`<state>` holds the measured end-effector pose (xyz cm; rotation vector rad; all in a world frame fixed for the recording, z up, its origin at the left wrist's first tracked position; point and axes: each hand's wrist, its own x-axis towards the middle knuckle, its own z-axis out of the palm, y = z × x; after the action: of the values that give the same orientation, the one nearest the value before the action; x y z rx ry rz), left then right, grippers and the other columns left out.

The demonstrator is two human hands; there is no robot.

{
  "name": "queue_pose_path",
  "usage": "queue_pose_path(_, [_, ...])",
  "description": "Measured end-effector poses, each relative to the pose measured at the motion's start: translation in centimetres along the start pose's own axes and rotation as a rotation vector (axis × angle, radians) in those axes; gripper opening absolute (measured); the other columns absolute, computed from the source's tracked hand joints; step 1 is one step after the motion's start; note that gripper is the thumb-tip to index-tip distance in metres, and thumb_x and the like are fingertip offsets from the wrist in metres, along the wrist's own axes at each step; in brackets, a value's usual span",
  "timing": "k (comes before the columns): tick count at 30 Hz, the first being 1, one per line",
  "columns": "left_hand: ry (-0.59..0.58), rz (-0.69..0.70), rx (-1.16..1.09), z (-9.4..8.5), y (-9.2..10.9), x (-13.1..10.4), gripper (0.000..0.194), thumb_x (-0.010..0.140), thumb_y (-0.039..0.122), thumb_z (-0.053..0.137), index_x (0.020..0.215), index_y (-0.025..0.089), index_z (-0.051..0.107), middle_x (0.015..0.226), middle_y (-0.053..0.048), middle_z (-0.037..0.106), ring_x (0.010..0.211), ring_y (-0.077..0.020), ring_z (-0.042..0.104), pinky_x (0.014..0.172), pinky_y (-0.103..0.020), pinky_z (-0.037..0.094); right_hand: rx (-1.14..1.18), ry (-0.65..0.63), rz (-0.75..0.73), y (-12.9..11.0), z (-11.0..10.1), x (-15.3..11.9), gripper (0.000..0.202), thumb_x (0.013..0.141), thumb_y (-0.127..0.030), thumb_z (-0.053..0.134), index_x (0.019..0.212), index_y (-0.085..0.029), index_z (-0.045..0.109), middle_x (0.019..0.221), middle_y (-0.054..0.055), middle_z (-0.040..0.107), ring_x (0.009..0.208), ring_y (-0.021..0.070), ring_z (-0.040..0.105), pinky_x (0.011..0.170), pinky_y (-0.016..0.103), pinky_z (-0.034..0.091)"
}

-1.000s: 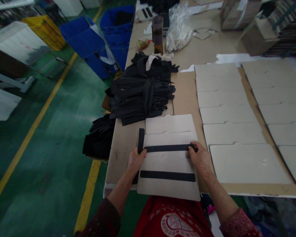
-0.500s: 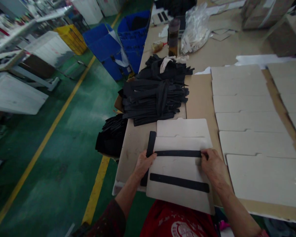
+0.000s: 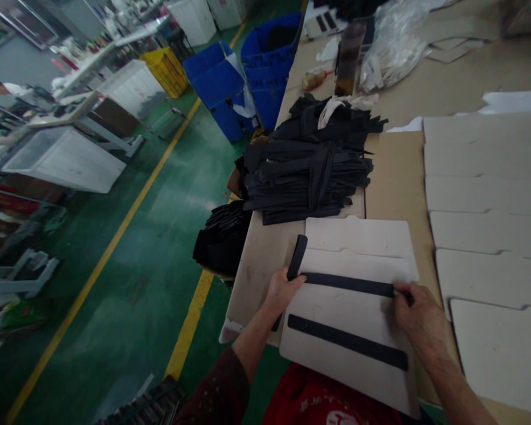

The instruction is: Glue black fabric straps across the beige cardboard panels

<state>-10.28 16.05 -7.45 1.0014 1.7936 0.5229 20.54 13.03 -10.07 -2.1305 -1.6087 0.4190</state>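
A black strip [image 3: 349,283] lies across a pale board [image 3: 336,316], its right end pinched in my right hand [image 3: 418,310]. My left hand [image 3: 283,290] is closed around another black strip [image 3: 297,257], which stands out past the board's left edge, and its thumb presses the left end of the strip on the board. Lower on the same board lies a second crosswise strip [image 3: 347,341]. The board's near edge hangs over the table edge, and more pale boards [image 3: 358,235] overlap beneath its far side.
Bundled black strips [image 3: 310,177] lie beyond the boards, with more in a box [image 3: 221,242] beside the table. Overlapping boards [image 3: 500,348] cover the right. A bottle [image 3: 349,59] and plastic bag [image 3: 393,47] stand farther back. Blue bins [image 3: 216,88] are on the floor.
The view has turned left, so everything appears farther right. Both hands keep their hold at the two ends of the upper strip, which still lies across the board.
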Motion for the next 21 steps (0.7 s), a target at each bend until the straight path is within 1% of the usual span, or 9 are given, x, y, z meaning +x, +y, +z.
queue_pose_path(3, [0.022,0.005,0.079,0.1,0.1,0.4,0.017,0.072,0.031,0.07,0.081,0.017,0.069,0.061,0.003,0.06,0.057,-0.0102,0.053,0.054,-0.021,0.037,-0.001,0.0,-0.001,-0.2,-0.2,0.0,0.027,0.078,-0.037,0.045,0.087,-0.02,0.064,0.092,0.01,0.067,0.083,0.0252,0.062,0.075,0.037,0.048])
queue_pose_path(8, [0.059,0.007,0.189,0.0,0.7,0.3,0.017,0.074,0.03,0.07,0.085,0.017,0.071,0.069,-0.001,0.067,0.072,-0.015,0.063,0.063,-0.022,0.042,-0.006,0.002,0.019,-0.6,-0.4,0.1,0.028,0.076,-0.037,0.044,0.085,-0.019,0.064,0.09,0.01,0.067,0.08,0.0253,0.063,0.072,0.037,0.048])
queue_pose_path(16, [0.073,0.023,0.28,0.1,1.0,0.2,0.021,0.076,0.034,0.068,0.089,0.018,0.072,0.081,-0.006,0.073,0.08,-0.019,0.067,0.07,-0.026,0.046,0.008,-0.008,0.022,-0.9,-0.6,0.2,0.027,0.077,-0.037,0.043,0.083,-0.02,0.063,0.087,0.011,0.067,0.083,0.027,0.062,0.075,0.039,0.048])
queue_pose_path(21, [0.061,0.032,0.313,0.0,1.4,0.1,0.021,0.077,0.034,0.068,0.089,0.018,0.072,0.082,-0.007,0.074,0.081,-0.0199,0.068,0.07,-0.027,0.046,0.005,-0.006,0.006,-0.7,-0.5,0.0,0.024,0.078,-0.035,0.045,0.086,-0.02,0.062,0.088,0.01,0.066,0.082,0.0261,0.062,0.074,0.038,0.047])
